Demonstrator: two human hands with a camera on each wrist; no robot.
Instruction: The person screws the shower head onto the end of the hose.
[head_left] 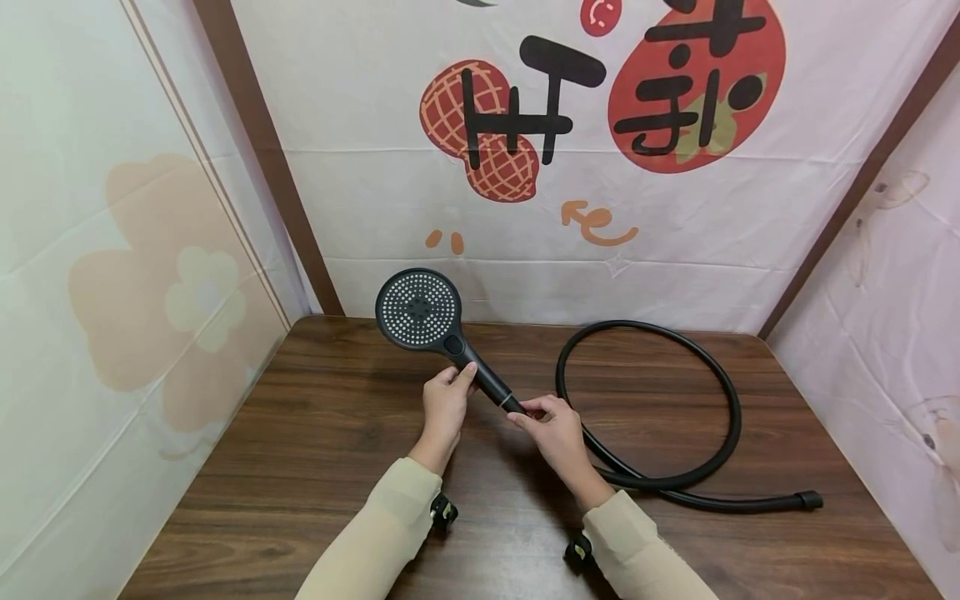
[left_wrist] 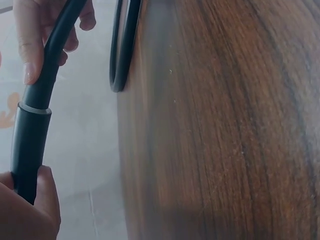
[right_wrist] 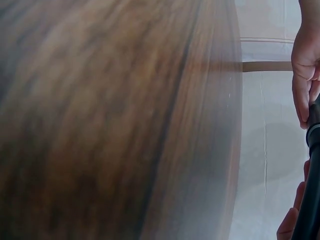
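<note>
A black handheld shower head (head_left: pixel 417 308) is held up over the table, its round spray face with pale nozzles toward the head camera. My left hand (head_left: pixel 446 408) grips its handle (left_wrist: pixel 30 145) below the small button, thumb along the top. At the handle's lower end, my right hand (head_left: pixel 557 433) pinches the end of a black shower hose (head_left: pixel 735 400) between thumb and fingers. In the left wrist view, the hose end (left_wrist: pixel 42 87) meets the handle at a thin pale ring (left_wrist: pixel 35 108). The right wrist view catches both hands and this joint only at its right edge.
From my right hand the hose loops over the right side of the brown wooden table (head_left: pixel 300 483). Its free end (head_left: pixel 808 500) lies near the right front. Printed cloth walls (head_left: pixel 360 208) stand behind the table and along both sides.
</note>
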